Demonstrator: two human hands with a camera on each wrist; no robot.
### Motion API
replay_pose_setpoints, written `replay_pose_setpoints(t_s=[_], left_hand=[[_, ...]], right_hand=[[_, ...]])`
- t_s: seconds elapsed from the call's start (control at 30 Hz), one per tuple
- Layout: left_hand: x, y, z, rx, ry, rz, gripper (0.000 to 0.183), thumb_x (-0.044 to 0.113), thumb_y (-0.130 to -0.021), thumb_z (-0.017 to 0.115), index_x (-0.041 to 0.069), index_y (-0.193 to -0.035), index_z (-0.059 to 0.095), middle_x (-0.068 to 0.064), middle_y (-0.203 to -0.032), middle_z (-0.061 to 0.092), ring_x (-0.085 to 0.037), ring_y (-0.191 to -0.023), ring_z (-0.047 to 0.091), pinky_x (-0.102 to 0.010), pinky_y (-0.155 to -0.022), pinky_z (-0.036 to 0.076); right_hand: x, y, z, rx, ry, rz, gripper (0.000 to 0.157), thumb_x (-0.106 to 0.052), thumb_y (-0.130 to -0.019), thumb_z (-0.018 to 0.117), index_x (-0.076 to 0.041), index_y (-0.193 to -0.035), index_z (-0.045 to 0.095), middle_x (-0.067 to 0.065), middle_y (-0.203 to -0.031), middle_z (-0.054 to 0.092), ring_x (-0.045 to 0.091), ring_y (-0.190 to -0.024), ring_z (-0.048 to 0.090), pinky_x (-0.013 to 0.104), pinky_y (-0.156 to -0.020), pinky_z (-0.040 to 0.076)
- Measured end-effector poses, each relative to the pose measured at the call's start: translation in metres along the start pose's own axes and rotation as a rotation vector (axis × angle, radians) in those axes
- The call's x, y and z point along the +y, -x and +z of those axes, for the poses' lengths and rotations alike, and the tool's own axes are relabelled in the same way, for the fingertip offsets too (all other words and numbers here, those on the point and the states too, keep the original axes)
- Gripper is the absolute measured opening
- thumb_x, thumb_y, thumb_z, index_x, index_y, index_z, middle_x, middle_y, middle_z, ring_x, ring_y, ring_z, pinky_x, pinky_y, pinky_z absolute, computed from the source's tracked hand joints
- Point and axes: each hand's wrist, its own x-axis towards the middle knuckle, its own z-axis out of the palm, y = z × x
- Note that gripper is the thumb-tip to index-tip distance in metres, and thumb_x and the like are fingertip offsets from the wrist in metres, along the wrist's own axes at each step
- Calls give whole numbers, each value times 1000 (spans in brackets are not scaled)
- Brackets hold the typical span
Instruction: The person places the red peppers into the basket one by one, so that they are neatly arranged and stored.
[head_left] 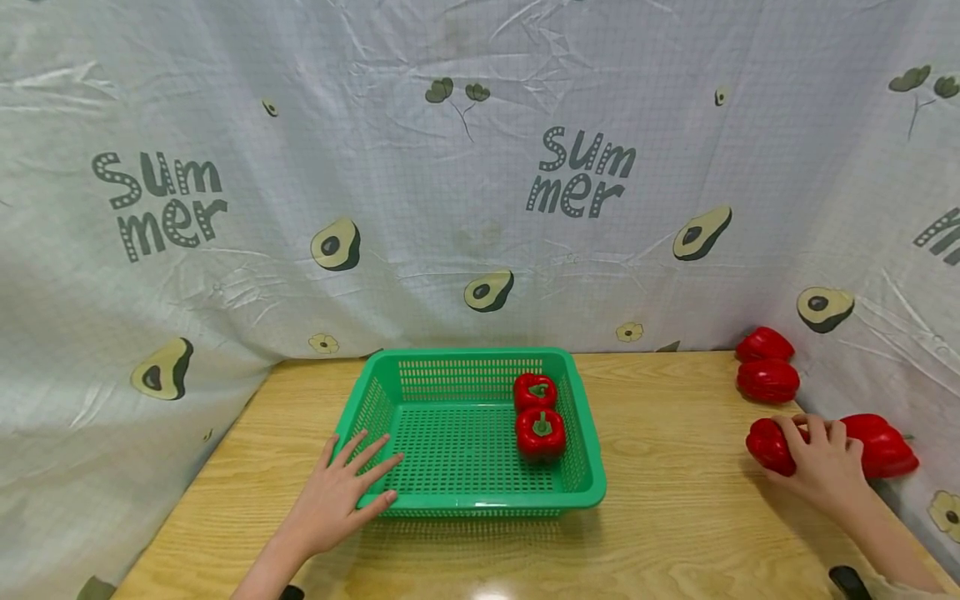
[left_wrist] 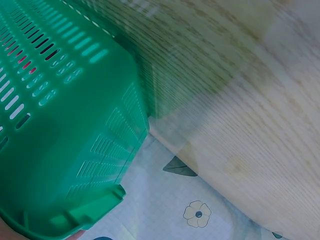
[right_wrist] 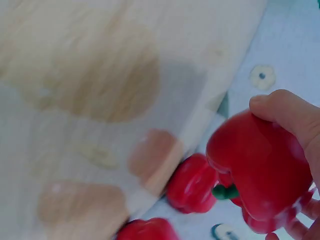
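Observation:
My right hand [head_left: 821, 462] grips a red bell pepper [head_left: 770, 447] at the right side of the table. In the right wrist view the thumb lies over one side of that pepper [right_wrist: 265, 160], with its green stem showing and other fingers curled below. Close beside the hand sits another large red pepper [head_left: 887, 447]. My left hand [head_left: 337, 496] spreads its straight fingers over the front left corner of a green plastic basket [head_left: 480, 502]. Inside the basket, along its right wall, stand two red bell peppers [head_left: 540, 433], stems up.
Two more red peppers [head_left: 767, 381] lie near the back right corner, one behind the other. A wooden table [head_left: 660, 500] bears everything. White printed cloth [head_left: 420, 183] rises behind it and at both sides.

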Motion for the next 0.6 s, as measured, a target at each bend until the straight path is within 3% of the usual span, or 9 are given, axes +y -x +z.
replay_pose_setpoints(t_s=[0.07,0.13,0.2,0.3,0.37,0.43,0.6], left_hand=[[0,0,0,-3,0,-4,46,49,-86,48,27,-126,53,-4,-134,47,-36,-125,38,-60,-98,21],[0,1,0,-9,2,-9,46,50,-86,46,27,-126,53,-4,-132,49,-36,-125,38,-60,-99,21],[0,1,0,-16,4,-16,46,50,-87,45,26,-126,53,-4,-131,50,-36,-125,38,-60,-99,21],[1,1,-1,-23,8,-23,46,50,-87,45,26,-125,53,-4,-129,52,-36,-125,38,-60,-99,20],[1,1,-1,-24,10,-24,46,50,-87,45,26,-125,53,-4,-130,51,-36,-125,38,-60,-100,19],[1,1,-1,-26,10,-25,46,50,-87,46,26,-125,53,-4,-130,51,-36,-125,38,-60,-100,19],[2,1,-2,-28,11,-26,45,48,-86,48,26,-125,54,-4,-131,50,-35,-126,38,-60,-100,20]], right_hand=[[-5,-4,0,58,6,-64,86,-82,-64,40,-6,-104,47,25,-92,43,48,-80,34,53,-53,27],[-10,-9,0,100,13,-114,90,-81,-68,9,-8,-104,48,23,-92,42,49,-80,34,53,-52,27],[-17,-13,-2,105,17,-148,86,-78,-70,9,-11,-107,49,22,-92,42,50,-81,35,54,-52,28],[-28,-19,-6,86,20,-199,67,-65,-69,57,-15,-114,49,20,-96,43,48,-82,38,53,-52,31],[-34,-24,-8,65,26,-223,75,-41,-56,79,-17,-119,47,19,-98,44,46,-83,40,54,-54,33],[-41,-29,-10,62,32,-260,89,-15,-41,81,-18,-123,46,18,-100,45,45,-82,41,55,-58,35],[-57,-41,-13,68,50,-343,91,-16,-41,81,-18,-124,44,16,-102,48,42,-83,41,55,-61,34]])
